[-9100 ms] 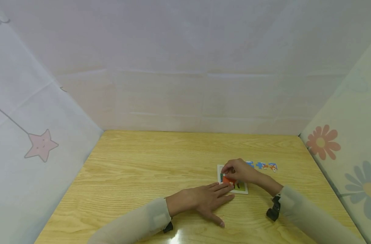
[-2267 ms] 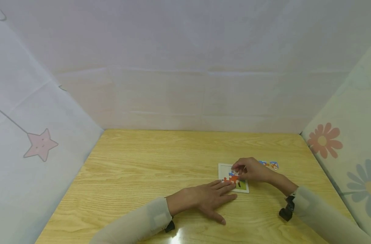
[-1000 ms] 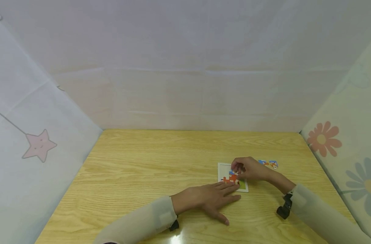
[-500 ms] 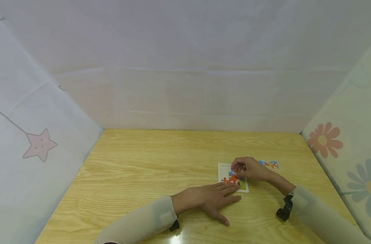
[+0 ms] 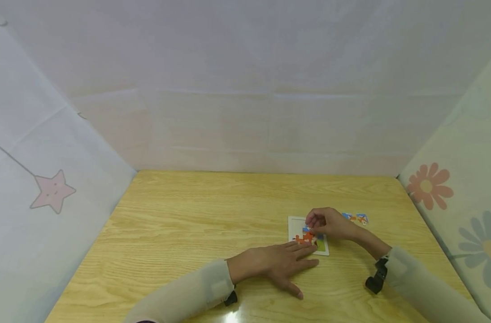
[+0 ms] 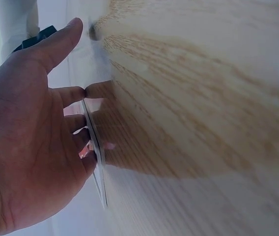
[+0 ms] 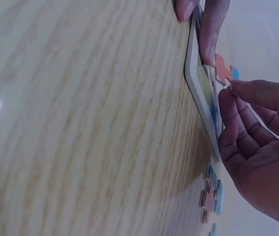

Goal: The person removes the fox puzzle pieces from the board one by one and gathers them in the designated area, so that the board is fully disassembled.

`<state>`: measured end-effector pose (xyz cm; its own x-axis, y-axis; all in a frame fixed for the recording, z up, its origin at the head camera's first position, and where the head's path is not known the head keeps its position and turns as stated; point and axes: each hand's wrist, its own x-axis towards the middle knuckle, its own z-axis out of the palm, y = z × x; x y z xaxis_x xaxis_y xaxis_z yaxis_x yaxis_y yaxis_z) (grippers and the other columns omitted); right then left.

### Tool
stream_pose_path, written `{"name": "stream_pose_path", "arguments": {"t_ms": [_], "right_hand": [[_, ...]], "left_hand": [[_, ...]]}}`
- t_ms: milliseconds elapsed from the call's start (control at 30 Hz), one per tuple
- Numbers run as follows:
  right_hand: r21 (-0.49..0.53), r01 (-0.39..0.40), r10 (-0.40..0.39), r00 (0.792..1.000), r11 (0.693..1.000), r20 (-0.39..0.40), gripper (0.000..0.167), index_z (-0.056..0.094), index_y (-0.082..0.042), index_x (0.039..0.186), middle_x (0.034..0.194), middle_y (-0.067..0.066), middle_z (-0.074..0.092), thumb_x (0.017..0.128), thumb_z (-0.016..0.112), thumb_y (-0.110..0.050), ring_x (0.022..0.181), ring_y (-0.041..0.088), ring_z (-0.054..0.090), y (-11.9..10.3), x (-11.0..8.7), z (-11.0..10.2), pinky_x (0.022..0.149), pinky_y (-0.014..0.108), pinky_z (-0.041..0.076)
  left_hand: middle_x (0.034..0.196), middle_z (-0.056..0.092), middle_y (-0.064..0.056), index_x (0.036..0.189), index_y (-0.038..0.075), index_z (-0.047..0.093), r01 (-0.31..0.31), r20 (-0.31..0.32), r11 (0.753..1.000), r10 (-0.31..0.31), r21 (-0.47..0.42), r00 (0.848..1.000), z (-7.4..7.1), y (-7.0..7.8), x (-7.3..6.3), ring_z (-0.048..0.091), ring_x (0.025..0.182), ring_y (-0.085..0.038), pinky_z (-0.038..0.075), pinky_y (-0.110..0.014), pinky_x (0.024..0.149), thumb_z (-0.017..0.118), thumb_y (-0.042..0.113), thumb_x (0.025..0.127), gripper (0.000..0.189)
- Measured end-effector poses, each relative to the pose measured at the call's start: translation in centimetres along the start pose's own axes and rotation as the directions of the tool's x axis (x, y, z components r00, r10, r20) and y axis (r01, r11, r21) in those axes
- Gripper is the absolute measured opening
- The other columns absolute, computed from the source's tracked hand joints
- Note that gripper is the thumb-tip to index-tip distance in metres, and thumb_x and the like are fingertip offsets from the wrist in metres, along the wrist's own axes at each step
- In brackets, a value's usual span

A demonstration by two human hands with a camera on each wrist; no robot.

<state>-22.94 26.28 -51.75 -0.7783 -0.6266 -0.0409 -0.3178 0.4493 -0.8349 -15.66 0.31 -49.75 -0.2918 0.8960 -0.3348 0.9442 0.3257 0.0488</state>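
A white-rimmed jigsaw tray lies flat on the wooden table, partly filled with pieces of an orange, blue and green picture. My left hand is spread palm down, its fingertips resting on the tray's near edge and the pieces there. Over the tray's right half, my right hand pinches an orange and blue puzzle piece between thumb and index finger. That piece is tilted up above the tray in the right wrist view. My fingers hide part of the picture.
Just right of the tray lie loose puzzle pieces, one blue and orange and another with an orange animal face. Bare wood stretches to the left. A pale cloth hangs behind the table, with others at both sides.
Compared with nine seconds ago, one loose piece has left the row beside the tray and my right hand sits slightly farther right. During the last second both hands barely move.
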Motion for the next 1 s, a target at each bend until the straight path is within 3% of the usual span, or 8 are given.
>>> {"name": "stream_pose_path", "arguments": {"t_ms": [200, 400, 1000], "right_hand": [[0.056, 0.016, -0.015, 1.000, 0.998, -0.023, 0.018, 0.070, 0.000, 0.112, 0.101, 0.012, 0.072, 0.096, 0.077, -0.002, 0.088, 0.018, 0.070, -0.1, -0.2, -0.2, 0.078, 0.025, 0.059], [0.103, -0.042, 0.045, 0.999, 0.994, -0.024, 0.021, 0.069, 0.000, 0.116, 0.105, 0.014, 0.071, 0.097, 0.076, -0.004, 0.092, 0.020, 0.071, 0.1, -0.4, -0.7, 0.080, 0.026, 0.060], [0.129, -0.051, 0.054, 0.998, 0.990, -0.015, 0.024, 0.067, 0.004, 0.119, 0.110, 0.016, 0.073, 0.099, 0.075, -0.007, 0.101, 0.019, 0.074, 0.6, -1.8, -2.6, 0.085, 0.035, 0.063]], "left_hand": [[0.180, 0.003, -0.004, 0.171, 0.025, 0.020, 0.000, -0.012, 1.000, 0.000, 0.004, 1.000, 0.0, 0.0, -0.1, 0.003, 0.165, -0.018, 0.011, -0.030, 0.132, 0.044, 0.079, 0.099, 0.093], [0.179, 0.003, -0.005, 0.171, 0.024, 0.022, -0.011, -0.016, 1.000, 0.010, -0.017, 1.000, -0.1, -0.1, -0.2, 0.004, 0.165, -0.019, 0.012, -0.031, 0.132, 0.046, 0.078, 0.099, 0.093], [0.180, 0.001, -0.003, 0.171, 0.026, 0.020, -0.005, 0.001, 0.999, 0.005, -0.046, 1.000, -0.2, 0.0, -0.2, 0.002, 0.165, -0.018, 0.011, -0.031, 0.132, 0.046, 0.078, 0.099, 0.093]]}}
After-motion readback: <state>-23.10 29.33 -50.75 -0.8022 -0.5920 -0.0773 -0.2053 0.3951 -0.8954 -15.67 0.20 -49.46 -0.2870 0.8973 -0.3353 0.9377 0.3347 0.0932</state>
